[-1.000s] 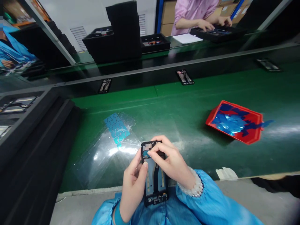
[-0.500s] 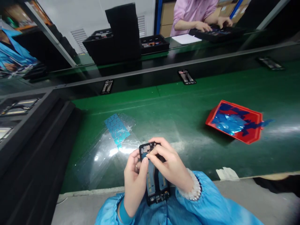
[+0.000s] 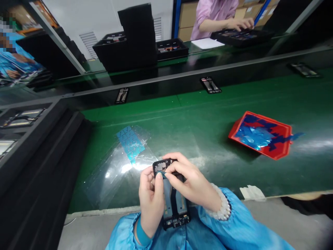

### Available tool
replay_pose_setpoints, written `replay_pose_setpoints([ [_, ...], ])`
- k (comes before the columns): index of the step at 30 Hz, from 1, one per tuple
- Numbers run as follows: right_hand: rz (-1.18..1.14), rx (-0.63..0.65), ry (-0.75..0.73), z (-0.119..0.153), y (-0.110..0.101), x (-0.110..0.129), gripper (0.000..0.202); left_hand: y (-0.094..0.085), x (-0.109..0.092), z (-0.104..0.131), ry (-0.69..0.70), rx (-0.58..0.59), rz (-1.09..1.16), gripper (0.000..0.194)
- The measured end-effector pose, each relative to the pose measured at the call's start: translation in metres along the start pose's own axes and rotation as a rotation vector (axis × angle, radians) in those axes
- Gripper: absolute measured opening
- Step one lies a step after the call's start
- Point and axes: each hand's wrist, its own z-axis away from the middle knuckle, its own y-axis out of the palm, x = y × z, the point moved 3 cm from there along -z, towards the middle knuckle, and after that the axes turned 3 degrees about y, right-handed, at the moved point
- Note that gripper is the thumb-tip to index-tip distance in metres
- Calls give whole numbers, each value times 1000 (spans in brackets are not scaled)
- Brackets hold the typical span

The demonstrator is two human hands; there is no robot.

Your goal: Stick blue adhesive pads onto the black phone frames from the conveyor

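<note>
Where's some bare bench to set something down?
Bare green bench lies between the clear plastic sheet and red bin, and between bin and pale strip. Crowded: far left, black trays beside the sheet; front centre, left hand and right hand at the opened phone.

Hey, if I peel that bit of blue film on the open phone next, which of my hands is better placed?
Probably your right hand: its fingers appear to pinch the blue film, while your left hand is holding the phone by its side.
</note>
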Motion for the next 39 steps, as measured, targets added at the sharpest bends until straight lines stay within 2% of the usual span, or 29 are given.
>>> replay_pose_setpoints([
  [6, 46, -32, -81, 2, 7, 3, 11, -1, 0, 1, 69, -39, -21, 13],
  [10, 80, -10, -127, 2, 8, 3, 10, -2, 1, 2, 66, -55, -33, 12],
  [28, 151, 7, -172, 2, 8, 2, 8, -4, 5, 6, 57, -102, -38, 18],
  [32, 111, -34, -143, 6, 9, 0, 9, -3, 3, 6, 65, -120, -31, 20],
  [39, 134, -211, -17, 17, 20, 1, 10, -1, 4, 6, 117, -150, -10, 18],
])
